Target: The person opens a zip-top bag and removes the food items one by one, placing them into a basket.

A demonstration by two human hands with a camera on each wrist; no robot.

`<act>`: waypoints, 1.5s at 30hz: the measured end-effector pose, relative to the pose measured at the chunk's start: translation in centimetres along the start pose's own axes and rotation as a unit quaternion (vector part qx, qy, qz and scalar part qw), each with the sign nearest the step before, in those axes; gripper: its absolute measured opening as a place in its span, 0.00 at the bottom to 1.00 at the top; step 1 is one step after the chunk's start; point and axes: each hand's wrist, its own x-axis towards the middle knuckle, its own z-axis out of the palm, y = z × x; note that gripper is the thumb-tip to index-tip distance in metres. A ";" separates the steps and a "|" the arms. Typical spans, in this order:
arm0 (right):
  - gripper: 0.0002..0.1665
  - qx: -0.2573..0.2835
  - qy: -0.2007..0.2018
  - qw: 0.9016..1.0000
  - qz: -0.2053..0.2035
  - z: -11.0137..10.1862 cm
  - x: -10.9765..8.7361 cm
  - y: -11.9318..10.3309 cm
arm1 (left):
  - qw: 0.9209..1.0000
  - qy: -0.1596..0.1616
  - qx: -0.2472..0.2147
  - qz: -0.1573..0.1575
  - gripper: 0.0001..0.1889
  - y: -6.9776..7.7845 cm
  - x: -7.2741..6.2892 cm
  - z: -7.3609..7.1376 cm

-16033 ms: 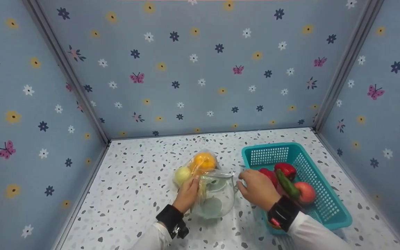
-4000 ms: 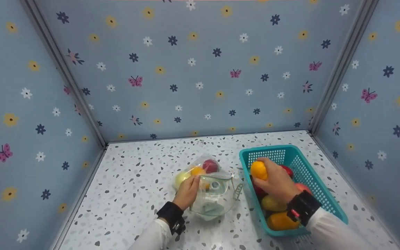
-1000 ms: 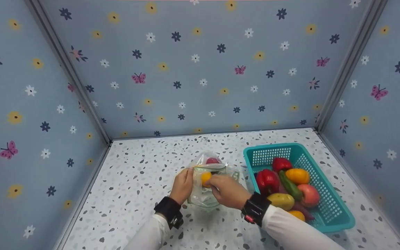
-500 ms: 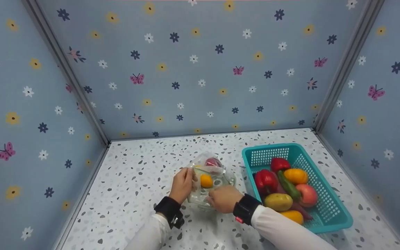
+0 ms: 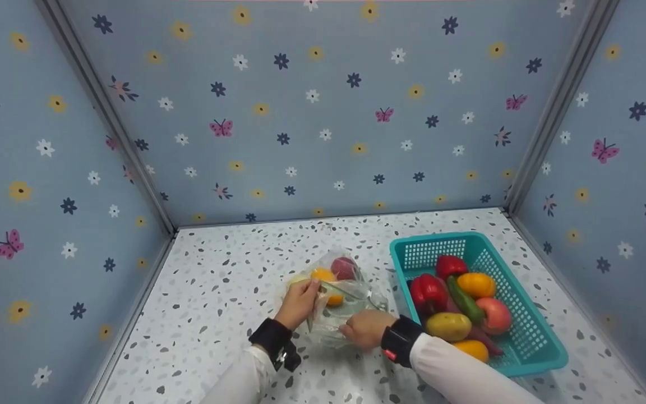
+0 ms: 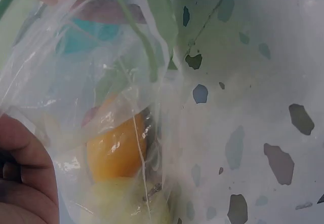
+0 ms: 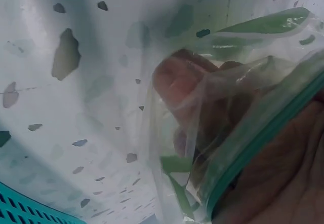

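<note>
A clear zip-lock bag (image 5: 356, 294) with a green seal line lies on the speckled table. My left hand (image 5: 299, 303) pinches its left edge by the opening. At the near side, my right hand (image 5: 369, 327) grips the rim; the right wrist view has its fingers (image 7: 178, 77) behind the plastic and the green zip strip (image 7: 273, 133) across the palm. Through the film show a dark red round fruit (image 5: 344, 268), an orange fruit (image 5: 323, 275) and a second orange piece (image 5: 334, 300) closer to the mouth. A pale yellow-green fruit (image 6: 126, 203) sits low in the left wrist view.
To the right stands a teal basket (image 5: 539, 320). It holds red peppers (image 5: 429, 293), a green pepper (image 5: 465, 300), a yellow-orange piece (image 5: 476, 285), a pinkish-red fruit (image 5: 494, 315), a potato-like piece (image 5: 448, 326) and more. Patterned panels (image 5: 323, 112) enclose the table.
The orange piece my right hand took from the basket is now released inside the bag. That hand has shifted down to the bag's near rim. Earlier, the dark red fruit also went in.
</note>
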 end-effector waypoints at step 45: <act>0.23 0.122 0.195 0.973 0.018 1.2 3.9 -0.1 | 0.993 0.051 0.055 0.095 0.13 0.2 0.1 1.3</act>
